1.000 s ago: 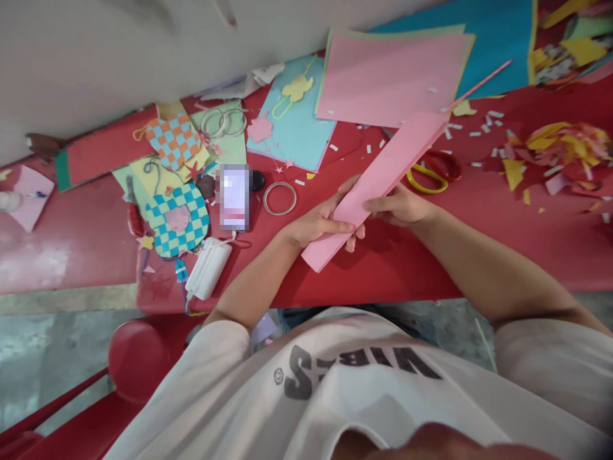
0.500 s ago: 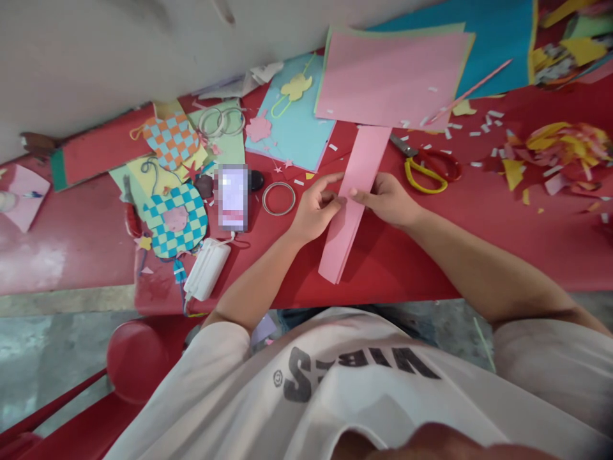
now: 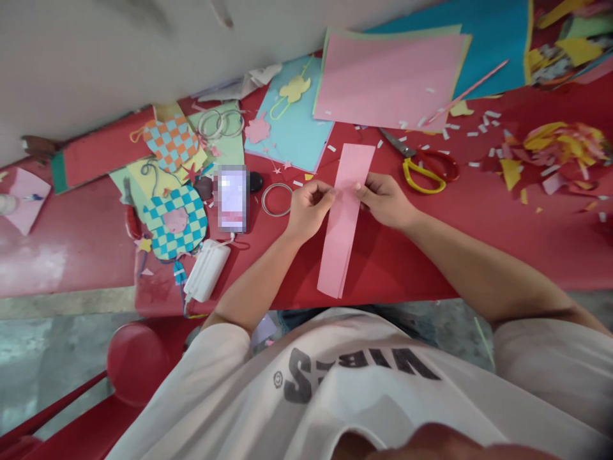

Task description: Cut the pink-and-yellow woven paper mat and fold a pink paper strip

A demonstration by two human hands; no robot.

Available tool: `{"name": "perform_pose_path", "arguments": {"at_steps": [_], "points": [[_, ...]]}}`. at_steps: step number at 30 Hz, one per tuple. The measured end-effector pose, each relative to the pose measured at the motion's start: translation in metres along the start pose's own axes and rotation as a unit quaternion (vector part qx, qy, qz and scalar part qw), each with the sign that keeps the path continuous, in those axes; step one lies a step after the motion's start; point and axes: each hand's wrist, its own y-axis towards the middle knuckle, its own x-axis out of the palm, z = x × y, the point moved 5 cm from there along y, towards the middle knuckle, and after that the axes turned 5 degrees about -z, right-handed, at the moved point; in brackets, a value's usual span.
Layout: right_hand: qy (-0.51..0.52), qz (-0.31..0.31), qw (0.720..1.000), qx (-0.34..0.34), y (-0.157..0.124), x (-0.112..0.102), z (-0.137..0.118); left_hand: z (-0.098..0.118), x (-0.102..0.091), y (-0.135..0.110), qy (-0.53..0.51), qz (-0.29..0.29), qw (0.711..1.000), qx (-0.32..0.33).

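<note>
A long folded strip of pink paper (image 3: 341, 236) is held between my two hands above the red table, its near end showing more than one layer. My left hand (image 3: 310, 207) pinches the strip's left edge between thumb and fingers. On the opposite edge, my right hand (image 3: 385, 199) grips it with the thumb on top and the fingers partly hidden behind. Scissors (image 3: 421, 163) with yellow and red handles lie just beyond my right hand. Close to my left hand is a thin ring (image 3: 278, 199), partly covered by the hand.
Pink sheets (image 3: 390, 80) lie stacked at the back with a pink pencil (image 3: 469, 92) across them. At left are a phone (image 3: 232, 198), a white power bank (image 3: 207, 269) and checkered woven paper pieces (image 3: 176, 220). Paper scraps (image 3: 565, 147) pile up at right.
The pink strip has moved down toward me and turned more upright, its far end coming clear of the stacked sheets. My left hand has shifted slightly left, and its fingers have drawn together.
</note>
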Motion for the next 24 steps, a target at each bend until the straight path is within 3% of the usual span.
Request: {"name": "perform_pose_path", "arguments": {"at_steps": [4, 7, 17, 20, 24], "points": [[0.047, -0.009, 0.999, 0.017, 0.001, 0.000, -0.004, 0.002, -0.006, 0.002, 0.004, 0.071, 0.997, 0.011], [0.039, -0.004, 0.999, 0.030, 0.001, 0.000, -0.004, 0.003, -0.008, 0.003, -0.002, 0.092, 0.996, 0.017], [0.074, 0.190, 0.979, -0.004, 0.006, -0.024, 0.005, 0.000, 0.006, -0.001, -0.024, -0.037, 0.999, -0.012], [0.100, 0.163, 0.982, 0.000, 0.007, -0.021, 0.002, -0.001, 0.007, -0.002, 0.000, -0.034, 0.999, -0.014], [0.140, 0.085, 0.986, 0.021, 0.006, -0.009, 0.001, -0.003, -0.003, 0.000, 0.006, 0.044, 0.999, 0.003]]}}
